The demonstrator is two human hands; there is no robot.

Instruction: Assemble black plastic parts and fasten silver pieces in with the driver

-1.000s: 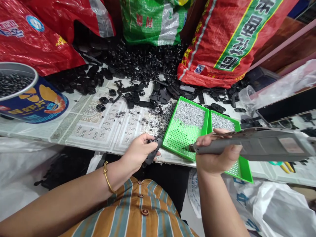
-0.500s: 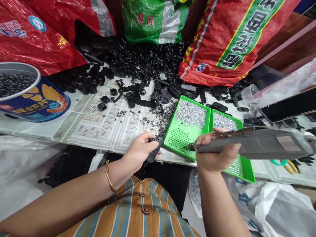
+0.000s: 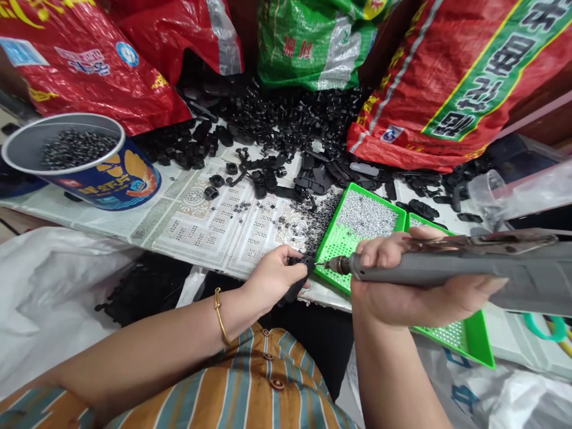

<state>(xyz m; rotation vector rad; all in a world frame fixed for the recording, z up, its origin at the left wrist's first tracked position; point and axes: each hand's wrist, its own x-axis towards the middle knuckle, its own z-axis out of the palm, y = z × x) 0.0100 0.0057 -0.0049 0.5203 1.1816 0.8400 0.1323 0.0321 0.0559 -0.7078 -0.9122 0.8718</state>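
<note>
My left hand (image 3: 279, 275), with a gold bangle on its wrist, pinches a small black plastic part (image 3: 298, 281) at the table's front edge. My right hand (image 3: 402, 286) is wrapped round a grey electric screwdriver (image 3: 429, 271) held sideways. Its thin tip points left and reaches the black part's upper right side; whether they touch is hard to tell. Beneath the tool lies a green perforated tray (image 3: 335, 241) with small silver screws (image 3: 369, 213) heaped at its far end. A second green tray (image 3: 478, 345) is partly hidden by my right hand and the tool.
A blue tub (image 3: 134, 179) of small dark pieces stands at the left. Black plastic parts (image 3: 286, 116) are piled at the back, before red (image 3: 111, 77) and green (image 3: 308, 47) sacks. Another red sack (image 3: 402, 119) leans at the right.
The screwdriver's tip has come up to the black part, which was apart from it before. The black part is turned differently in my left hand. The whole view has shifted, with the table things further right.
</note>
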